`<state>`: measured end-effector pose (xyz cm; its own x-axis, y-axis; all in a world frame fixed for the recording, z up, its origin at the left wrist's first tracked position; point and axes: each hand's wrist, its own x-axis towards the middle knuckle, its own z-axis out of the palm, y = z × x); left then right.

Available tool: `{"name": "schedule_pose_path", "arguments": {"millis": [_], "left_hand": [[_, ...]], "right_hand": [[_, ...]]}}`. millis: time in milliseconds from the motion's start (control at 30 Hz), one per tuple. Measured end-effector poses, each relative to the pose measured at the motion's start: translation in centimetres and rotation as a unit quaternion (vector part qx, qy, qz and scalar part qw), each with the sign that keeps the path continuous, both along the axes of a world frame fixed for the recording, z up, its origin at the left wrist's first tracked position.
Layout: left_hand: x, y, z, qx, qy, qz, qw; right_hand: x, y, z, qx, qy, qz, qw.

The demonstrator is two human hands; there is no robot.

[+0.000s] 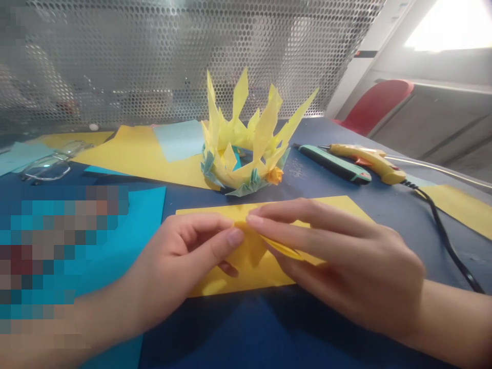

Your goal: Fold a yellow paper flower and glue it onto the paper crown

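Between my two hands is a small folded piece of yellow paper (282, 247). The thumb and forefinger of my left hand (192, 251) pinch its left end. My right hand (346, 256) has its fingers closed over the other side, hiding much of the piece. Beneath both hands lies a larger yellow sheet (230, 282) on the dark blue table. Just beyond it stands a yellow paper crown (246, 148) with tall pointed spikes, pale blue folded pieces and an orange paper rose (274, 176) on its lower band.
A bright blue sheet (149, 215) lies at left, partly under a blurred-out area. Glasses (49, 166) rest farther back, near more yellow paper (154, 159). To the right are a green-and-black cutter (334, 164) and a yellow glue gun (369, 159) with a black cord (442, 230).
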<state>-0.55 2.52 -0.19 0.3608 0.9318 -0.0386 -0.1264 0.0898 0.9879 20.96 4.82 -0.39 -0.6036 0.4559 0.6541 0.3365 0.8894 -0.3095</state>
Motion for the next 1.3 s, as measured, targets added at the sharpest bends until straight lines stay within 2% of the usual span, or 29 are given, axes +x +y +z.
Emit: {"name": "schedule_pose_path", "arguments": {"millis": [100, 167, 300, 467, 600, 700, 833, 933, 1000, 1100, 1200, 1300], "left_hand": [[-0.1, -0.1, -0.3, 0.017, 0.042, 0.025, 0.999], [-0.2, -0.1, -0.4, 0.024, 0.058, 0.03, 0.998], [-0.2, 0.0, -0.2, 0.007, 0.03, 0.01, 0.999], [-0.3, 0.2, -0.1, -0.004, 0.007, 0.006, 1.0], [-0.3, 0.3, -0.4, -0.022, -0.008, 0.024, 0.999], [-0.3, 0.2, -0.3, -0.047, -0.007, 0.038, 0.998], [-0.3, 0.1, -0.1, -0.032, 0.018, 0.033, 0.999], [-0.4, -0.1, 0.0, 0.019, 0.083, 0.035, 0.996], [-0.4, -0.2, 0.0, 0.057, 0.129, 0.029, 0.99], [-0.3, -0.2, -0.1, 0.083, 0.156, 0.022, 0.984], [-0.3, -0.1, -0.3, 0.067, 0.153, 0.041, 0.985], [-0.3, -0.3, -0.3, 0.042, 0.131, 0.059, 0.989]], "right_hand": [[-0.1, -0.1, 0.1, -0.028, -0.011, -0.006, 1.0], [0.0, 0.0, 0.0, -0.01, -0.022, 0.008, 1.0], [0.5, 0.2, -0.3, 0.062, -0.073, 0.018, 0.995], [0.2, 0.4, 0.4, 0.063, -0.137, 0.006, 0.989], [-0.2, 0.6, 0.4, 0.088, -0.136, -0.015, 0.987], [-0.2, 0.8, 0.2, 0.082, -0.1, 0.016, 0.991], [-0.2, 0.8, 0.6, -0.044, -0.052, 0.078, 0.995], [-0.5, 0.8, 1.1, -0.159, 0.001, 0.054, 0.986], [-0.8, 0.9, 1.2, -0.223, 0.046, 0.038, 0.973], [-1.2, 0.9, 0.8, -0.31, 0.089, 0.049, 0.946], [-1.4, 0.8, 0.5, -0.394, 0.102, 0.038, 0.913], [-1.5, 0.7, 0.4, -0.425, 0.098, 0.016, 0.9]]}}
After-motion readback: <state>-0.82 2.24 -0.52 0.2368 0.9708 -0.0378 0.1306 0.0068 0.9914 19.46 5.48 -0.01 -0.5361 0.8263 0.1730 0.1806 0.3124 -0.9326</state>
